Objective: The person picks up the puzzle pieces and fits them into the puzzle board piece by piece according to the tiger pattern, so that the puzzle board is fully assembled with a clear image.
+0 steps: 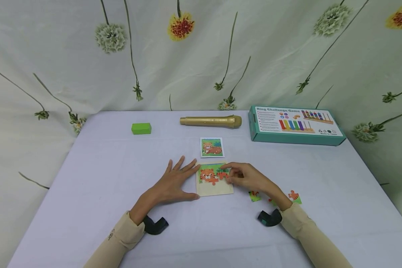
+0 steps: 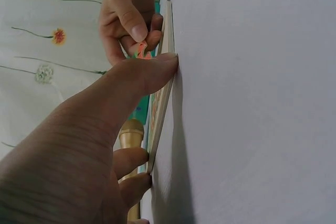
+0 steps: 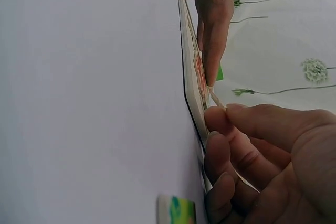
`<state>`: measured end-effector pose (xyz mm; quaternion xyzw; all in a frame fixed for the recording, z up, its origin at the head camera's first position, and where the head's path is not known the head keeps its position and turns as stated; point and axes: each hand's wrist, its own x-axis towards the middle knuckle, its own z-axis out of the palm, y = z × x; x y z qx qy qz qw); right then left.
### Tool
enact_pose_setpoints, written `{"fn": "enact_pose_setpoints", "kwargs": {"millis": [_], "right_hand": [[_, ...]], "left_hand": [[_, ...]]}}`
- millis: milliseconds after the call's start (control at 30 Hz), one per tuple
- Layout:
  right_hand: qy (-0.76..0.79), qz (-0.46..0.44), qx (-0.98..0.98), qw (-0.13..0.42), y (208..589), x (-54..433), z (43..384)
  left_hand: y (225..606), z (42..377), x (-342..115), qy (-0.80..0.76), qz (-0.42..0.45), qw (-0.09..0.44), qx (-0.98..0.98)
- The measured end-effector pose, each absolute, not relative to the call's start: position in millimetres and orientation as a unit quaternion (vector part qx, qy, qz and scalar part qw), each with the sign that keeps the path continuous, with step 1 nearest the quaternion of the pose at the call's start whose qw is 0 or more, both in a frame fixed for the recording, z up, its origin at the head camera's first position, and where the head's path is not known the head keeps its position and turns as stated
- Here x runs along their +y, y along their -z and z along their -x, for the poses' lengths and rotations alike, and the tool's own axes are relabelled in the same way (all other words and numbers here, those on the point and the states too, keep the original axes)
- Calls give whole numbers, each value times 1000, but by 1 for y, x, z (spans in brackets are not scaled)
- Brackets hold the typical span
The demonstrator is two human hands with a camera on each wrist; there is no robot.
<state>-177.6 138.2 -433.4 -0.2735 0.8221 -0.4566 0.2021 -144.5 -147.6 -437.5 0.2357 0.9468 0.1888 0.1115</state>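
Observation:
A square wooden puzzle board [image 1: 214, 191] lies on the white table, with a tiger-face part [image 1: 207, 175] filling its upper left. My left hand [image 1: 171, 188] has its fingers spread, fingertips and thumb touching the board's left edge. My right hand [image 1: 249, 178] pinches an orange and green puzzle piece [image 1: 222, 174] between thumb and fingers over the board's upper right. In the right wrist view, this piece [image 3: 216, 99] is tilted close to the board's surface. Just behind the board lies a small tiger picture card [image 1: 212, 147].
Loose puzzle pieces lie near my right wrist, one [image 1: 254, 196] left of it and another [image 1: 294, 197] right of it. Towards the back are a green block [image 1: 141, 128], a gold microphone [image 1: 211, 121] and a teal game box [image 1: 296, 126]. A flowered cloth [image 1: 194, 70] hangs behind.

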Motion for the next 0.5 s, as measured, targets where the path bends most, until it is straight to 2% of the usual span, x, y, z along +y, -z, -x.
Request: {"fn": "enact_pose_setpoints", "kwargs": {"millis": [500], "right_hand": [[422,273,841,201,435,134,178]], "left_hand": [[437,144,-147,-185,-234,113,948]]}}
